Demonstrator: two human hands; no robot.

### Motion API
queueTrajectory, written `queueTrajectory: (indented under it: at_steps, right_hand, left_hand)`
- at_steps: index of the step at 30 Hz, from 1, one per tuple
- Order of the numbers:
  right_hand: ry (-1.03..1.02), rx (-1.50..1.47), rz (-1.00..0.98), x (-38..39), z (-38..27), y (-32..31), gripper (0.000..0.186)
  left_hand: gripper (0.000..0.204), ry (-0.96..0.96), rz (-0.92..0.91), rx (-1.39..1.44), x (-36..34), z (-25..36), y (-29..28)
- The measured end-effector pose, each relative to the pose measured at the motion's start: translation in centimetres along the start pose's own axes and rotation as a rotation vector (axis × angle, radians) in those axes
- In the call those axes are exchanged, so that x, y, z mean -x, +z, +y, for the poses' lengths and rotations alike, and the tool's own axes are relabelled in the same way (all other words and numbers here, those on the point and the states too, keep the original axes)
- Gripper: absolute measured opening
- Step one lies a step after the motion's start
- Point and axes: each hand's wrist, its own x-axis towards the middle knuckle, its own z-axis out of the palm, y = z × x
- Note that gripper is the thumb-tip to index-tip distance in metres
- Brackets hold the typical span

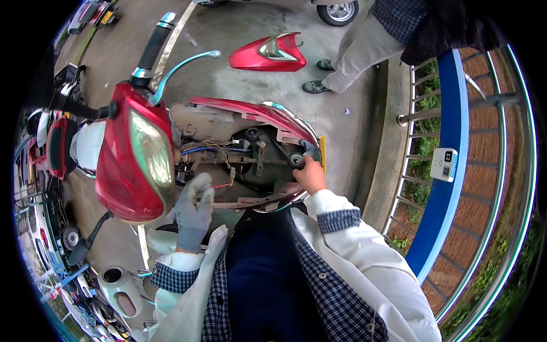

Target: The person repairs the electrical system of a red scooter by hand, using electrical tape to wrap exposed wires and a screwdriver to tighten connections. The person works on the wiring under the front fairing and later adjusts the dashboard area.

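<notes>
Honestly, right hand (310,174) is gripping a small dark part (297,159) inside the scooter's open front (250,148); gloved left hand (194,205) is loosely curled around the red wire (221,186) — keep steadying there.

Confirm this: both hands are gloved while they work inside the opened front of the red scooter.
Not quite. In the head view only the left hand wears a grey glove; the right hand is bare. Both do work inside the opened front of the red scooter.
</notes>
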Motion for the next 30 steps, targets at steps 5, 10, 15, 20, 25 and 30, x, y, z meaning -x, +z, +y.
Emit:
queueTrajectory:
  at_steps: [5, 10, 15, 20, 25, 30]
  right_hand:
    - [-0.462, -0.315, -0.040, 7.3, -8.7, -6.1, 0.026]
    - [-0.847, -0.081, 0.029, 10.7, -13.3, -8.3, 0.031]
    - [-0.660, -0.441, -0.022, 11.9, -15.3, -10.8, 0.036]
    - [-0.754, -0.414, -0.155, 12.1, -17.3, -12.5, 0.022]
    - [-0.832, -0.336, -0.108, 12.8, -17.9, -11.6, 0.020]
    - [-0.741, -0.298, -0.137, 13.1, -17.8, -11.3, 0.017]
  left_hand:
    - [0.047, -0.108, -0.288, 0.355, 0.4, 1.5, 2.1]
    - [0.045, -0.208, -0.309, 0.600, -0.6, 4.0, 2.4]
    - [0.034, 0.017, -0.134, 0.227, -0.1, 5.4, 0.3]
    - [0.038, 0.415, 0.033, -0.267, 0.6, 5.5, 0.5]
    - [0.040, 0.554, 0.114, -0.393, 1.1, 5.9, 0.8]
    - [0.044, 0.608, 0.155, -0.469, 1.5, 6.5, 0.8]
